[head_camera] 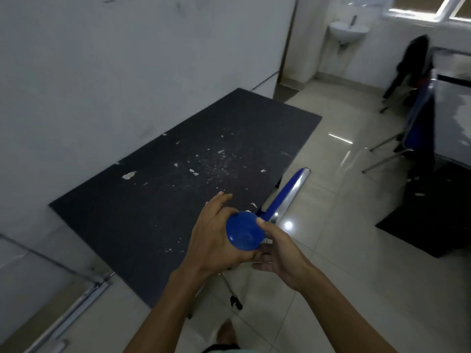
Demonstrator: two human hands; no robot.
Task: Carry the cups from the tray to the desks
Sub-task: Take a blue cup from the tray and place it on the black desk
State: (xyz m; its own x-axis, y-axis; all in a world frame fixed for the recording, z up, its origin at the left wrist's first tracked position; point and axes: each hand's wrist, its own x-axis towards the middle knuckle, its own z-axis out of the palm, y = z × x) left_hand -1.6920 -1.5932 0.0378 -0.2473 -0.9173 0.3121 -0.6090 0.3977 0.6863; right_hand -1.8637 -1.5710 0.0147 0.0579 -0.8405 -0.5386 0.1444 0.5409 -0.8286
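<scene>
A blue cup [245,231] is held in front of me, its round end turned toward the camera, just off the near right corner of a dark desk [178,174]. My left hand [216,238] wraps around the cup's side from the left. My right hand [277,253] touches it from the right, thumb on its rim and fingers under it. The desk top is black, scuffed with pale flecks, and stands against a white wall. No tray is in view.
A blue chair [285,194] with a chrome frame is pushed in at the desk's right edge. Another blue chair [418,118] with dark clothing draped on it stands at the right, beside a second desk [453,118]. A wall sink [348,31] is far back. Glossy tiled floor lies between.
</scene>
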